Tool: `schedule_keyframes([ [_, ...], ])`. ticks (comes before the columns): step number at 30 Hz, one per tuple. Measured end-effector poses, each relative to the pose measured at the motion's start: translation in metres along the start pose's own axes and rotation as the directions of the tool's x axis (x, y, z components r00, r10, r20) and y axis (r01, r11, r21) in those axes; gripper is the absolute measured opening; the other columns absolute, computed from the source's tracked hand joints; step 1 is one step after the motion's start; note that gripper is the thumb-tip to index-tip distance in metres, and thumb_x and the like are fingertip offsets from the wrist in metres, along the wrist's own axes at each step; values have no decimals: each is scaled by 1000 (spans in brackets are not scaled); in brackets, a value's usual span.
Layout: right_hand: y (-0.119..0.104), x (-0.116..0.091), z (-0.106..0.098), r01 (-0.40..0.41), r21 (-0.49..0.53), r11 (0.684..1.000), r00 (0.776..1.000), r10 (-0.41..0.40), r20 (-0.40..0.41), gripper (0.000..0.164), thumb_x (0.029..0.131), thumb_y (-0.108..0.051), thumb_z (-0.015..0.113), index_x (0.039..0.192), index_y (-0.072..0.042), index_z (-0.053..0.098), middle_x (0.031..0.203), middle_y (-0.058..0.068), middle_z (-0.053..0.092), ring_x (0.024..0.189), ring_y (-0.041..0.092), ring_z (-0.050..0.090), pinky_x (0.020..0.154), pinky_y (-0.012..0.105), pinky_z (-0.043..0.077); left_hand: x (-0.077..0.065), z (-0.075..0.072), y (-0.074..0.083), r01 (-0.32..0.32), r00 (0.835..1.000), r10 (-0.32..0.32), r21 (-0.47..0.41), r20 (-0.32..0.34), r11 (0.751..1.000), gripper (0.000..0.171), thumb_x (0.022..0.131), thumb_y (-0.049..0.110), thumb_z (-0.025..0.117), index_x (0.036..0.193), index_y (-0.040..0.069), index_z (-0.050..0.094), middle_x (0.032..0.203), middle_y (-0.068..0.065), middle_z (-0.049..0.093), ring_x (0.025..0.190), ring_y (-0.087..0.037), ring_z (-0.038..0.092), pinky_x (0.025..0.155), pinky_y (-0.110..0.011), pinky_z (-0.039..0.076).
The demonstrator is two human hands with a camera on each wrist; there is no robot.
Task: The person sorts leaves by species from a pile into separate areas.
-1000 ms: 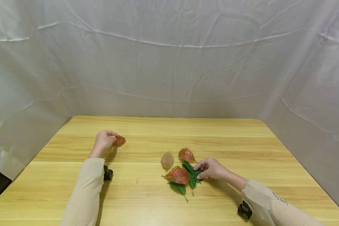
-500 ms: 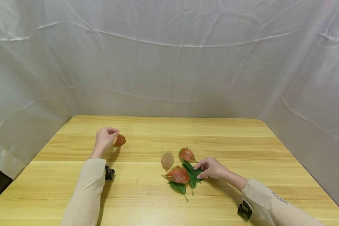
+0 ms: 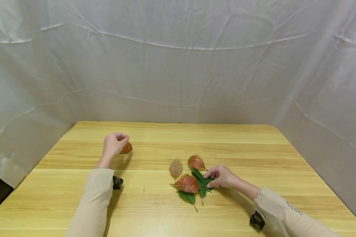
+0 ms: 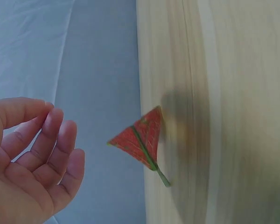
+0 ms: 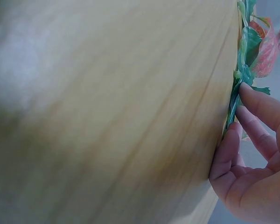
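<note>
My left hand [image 3: 115, 143] hovers over the far left of the table with its thumb and forefinger tips together. In the left wrist view its fingers are loosely bent and nothing is between them. A red leaf [image 4: 141, 140] with a green midrib stands apart from that hand, tilted. My right hand [image 3: 222, 176] is at the right side of a leaf pile, thumb and forefinger on a dark green leaf [image 3: 209, 181]. Its other fingers are curled beside the table top in the right wrist view. Red leaves [image 3: 190, 184] overlap green leaves [image 3: 201, 187] in the pile.
A paler leaf [image 3: 175, 168] and another red leaf [image 3: 195, 162] lie at the pile's far side. A green leaf [image 3: 187, 197] is at its near side. Pale cloth [image 3: 178, 65] hangs behind the wooden table [image 3: 148, 214].
My left hand has let go of the red leaf and moved slightly up and right, its thumb and forefinger coming together. My right hand has stayed still at the pile.
</note>
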State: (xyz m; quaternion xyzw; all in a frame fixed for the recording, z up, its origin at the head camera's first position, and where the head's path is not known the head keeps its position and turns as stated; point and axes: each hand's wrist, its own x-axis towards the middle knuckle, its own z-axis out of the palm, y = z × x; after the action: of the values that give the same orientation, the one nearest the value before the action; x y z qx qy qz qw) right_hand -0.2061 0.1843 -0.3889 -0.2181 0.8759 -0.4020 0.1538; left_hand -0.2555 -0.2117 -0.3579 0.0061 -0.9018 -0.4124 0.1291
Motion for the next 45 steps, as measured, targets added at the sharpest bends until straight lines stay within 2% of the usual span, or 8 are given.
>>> schedule_keyframes([
  [7, 0, -1, -1, 8, 19, 1000, 1000, -8, 4, 25, 68, -4, 75, 91, 2, 67, 79, 7, 52, 69, 17, 43, 45, 25, 39, -2, 6, 9, -39, 999, 39, 5, 25, 999, 20, 88, 12, 55, 96, -3, 66, 86, -16, 64, 78, -28, 57, 72, -40, 45],
  [10, 3, -2, -2, 36, 32, 999, 999, -36, 4, 25, 68, -9, 76, 90, 0, 68, 79, 6, 52, 69, 17, 44, 46, 26, 40, -3, 8, 13, -44, 998, 44, -13, 47, 999, 21, 89, 12, 54, 97, -3, 65, 85, -16, 64, 75, -29, 58, 67, -37, 46],
  [11, 5, -1, -2, 72, 30, 997, 997, -72, 5, 24, 69, -12, 76, 90, -2, 69, 78, 5, 52, 68, 16, 43, 45, 25, 40, -4, 8, 14, -43, 998, 44, -20, 53, 999, 21, 89, 12, 54, 98, -3, 65, 84, -16, 64, 74, -30, 58, 65, -36, 46],
  [14, 7, -2, -3, 87, 31, 996, 996, -87, 4, 24, 69, -16, 77, 89, -4, 69, 78, 4, 52, 68, 15, 44, 45, 26, 40, -5, 10, 17, -45, 996, 48, -40, 75, 998, 21, 89, 11, 54, 99, -3, 64, 84, -17, 63, 70, -32, 59, 59, -31, 46],
  [22, -3, -1, -1, 0, 0, 1000, 1000, 0, 0, 24, 69, -3, 74, 91, 2, 67, 79, 7, 52, 68, 17, 43, 44, 24, 39, -9, 16, 25, -116, 989, 116, -8, 91, 993, 18, 88, 11, 55, 96, -2, 65, 86, -13, 63, 74, -23, 56, 64, -34, 46],
  [29, 0, 0, 0, -1, -8, 1000, 1000, 1, 2, 24, 69, -2, 74, 91, 3, 67, 80, 7, 52, 69, 17, 43, 45, 25, 40, -14, 22, 34, -153, 984, 153, -6, 91, 988, 17, 87, 10, 56, 94, -1, 66, 82, -10, 63, 72, -21, 55, 64, -33, 44],
  [35, 0, 0, 0, -3, -8, 1000, 1000, 3, 2, 24, 69, -2, 74, 91, 3, 67, 80, 6, 52, 71, 17, 44, 46, 25, 40, -19, 29, 41, -149, 982, 149, -9, 116, 989, 17, 87, 11, 56, 94, 0, 66, 82, -8, 63, 72, -20, 55, 64, -33, 45],
  [45, -1, 0, 1, 1, -14, 1000, 1000, -1, 1, 24, 68, -2, 75, 90, 3, 67, 80, 6, 52, 72, 18, 44, 49, 25, 40, -27, 38, 56, -216, 967, 218, -30, 132, 976, 14, 87, 10, 57, 92, 1, 67, 81, -6, 64, 71, -18, 56, 62, -32, 46],
])
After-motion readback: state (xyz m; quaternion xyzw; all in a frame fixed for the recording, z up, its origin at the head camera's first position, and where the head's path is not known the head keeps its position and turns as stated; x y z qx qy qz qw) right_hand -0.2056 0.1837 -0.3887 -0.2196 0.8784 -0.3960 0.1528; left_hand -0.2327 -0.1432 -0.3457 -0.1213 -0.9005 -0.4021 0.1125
